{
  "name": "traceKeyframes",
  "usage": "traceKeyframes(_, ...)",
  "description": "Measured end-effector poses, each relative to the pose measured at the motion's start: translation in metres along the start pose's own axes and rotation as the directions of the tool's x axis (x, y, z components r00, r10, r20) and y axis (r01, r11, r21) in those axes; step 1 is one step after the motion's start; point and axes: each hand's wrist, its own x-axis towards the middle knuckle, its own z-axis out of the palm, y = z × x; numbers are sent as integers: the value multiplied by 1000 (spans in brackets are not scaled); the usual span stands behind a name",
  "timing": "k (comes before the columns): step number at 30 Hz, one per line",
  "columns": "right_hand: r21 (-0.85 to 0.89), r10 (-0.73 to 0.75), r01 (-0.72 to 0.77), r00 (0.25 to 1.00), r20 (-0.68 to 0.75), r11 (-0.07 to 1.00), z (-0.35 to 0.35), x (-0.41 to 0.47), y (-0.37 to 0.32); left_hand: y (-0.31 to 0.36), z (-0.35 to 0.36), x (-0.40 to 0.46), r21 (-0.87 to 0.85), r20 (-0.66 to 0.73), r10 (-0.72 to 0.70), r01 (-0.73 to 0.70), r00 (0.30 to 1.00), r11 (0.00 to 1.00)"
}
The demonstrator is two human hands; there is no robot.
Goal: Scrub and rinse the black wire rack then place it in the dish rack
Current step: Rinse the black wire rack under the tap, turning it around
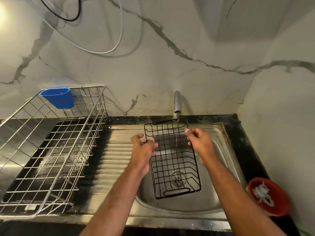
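Black wire runs between your hands: your left hand (144, 148) pinches the left edge of the black wire rack (172, 158), your right hand (198, 140) pinches its right edge. The rack hangs tilted over the steel sink (219, 169), under the running tap (177, 103). The dish rack (51, 147) stands well left.

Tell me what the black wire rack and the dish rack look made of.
Black wire rack: thin metal wire, probably coated, since it looks matte black and uniform. Dish rack: bare steel or chromed wire, judging by its shiny silver rods.
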Motion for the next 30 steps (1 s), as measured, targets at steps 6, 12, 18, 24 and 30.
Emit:
traceKeyframes(6, 213, 91, -80, 995, -39, 974, -26, -10, -13, -11, 12, 13, 105, 119, -43, 30, 992, 994)
traceKeyframes(12, 194, 80, -54, 988, -129, 979, -46, -19, -15, -18, 37, 26, 226, 245, -91, 35, 965, 974)
traceKeyframes(18, 126, -7, 26, 989, -150, 992, -58, -31, -21, -18, 72, 44, 284, 308, -121, 30, 944, 958)
traceKeyframes(24, 110, -17, 34, 989, -149, 993, -64, -35, -13, -16, 93, 63, 369, 322, -79, -48, 943, 928)
traceKeyframes(30, 35, -32, 36, 994, -105, 999, -72, -29, -9, -7, 107, 85, 283, 284, -51, -33, 958, 959)
